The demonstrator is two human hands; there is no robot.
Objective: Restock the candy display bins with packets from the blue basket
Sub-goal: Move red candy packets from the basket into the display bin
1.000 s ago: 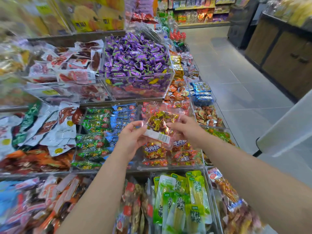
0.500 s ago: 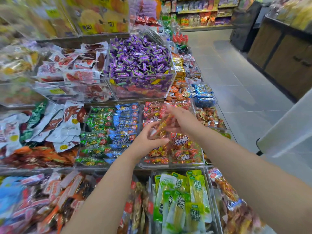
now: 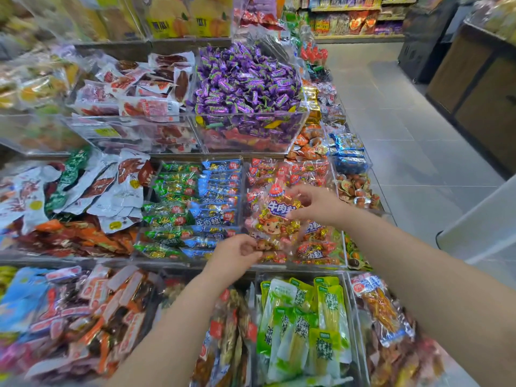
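Packet (image 3: 275,216), clear with red print and a cartoon cow, held face up and a little tilted over a bin (image 3: 315,264) of the same red packets. Gripped by both hands: lower left corner pinched by the left hand (image 3: 234,254), fingers curled around the edge; upper right edge pinched by the right hand (image 3: 315,203), between thumb and fingertips. Not possible to tell whether touching the packets below or just above them.

Bin placed in the middle row of the display (image 3: 173,156), close to its right edge, with clear walls, well filled. Just beside it on the left, green and blue packets (image 3: 192,208) in neat rows. One row higher, toward the back edge, purple candies (image 3: 245,79) heaped in a clear bin. One row lower, at the front edge between the two forearms, yellow-green packets (image 3: 301,317) standing upright. Further left in every row, more mixed snack packets, partly blurred. Beyond the right edge of the display, grey tiled floor (image 3: 405,135).
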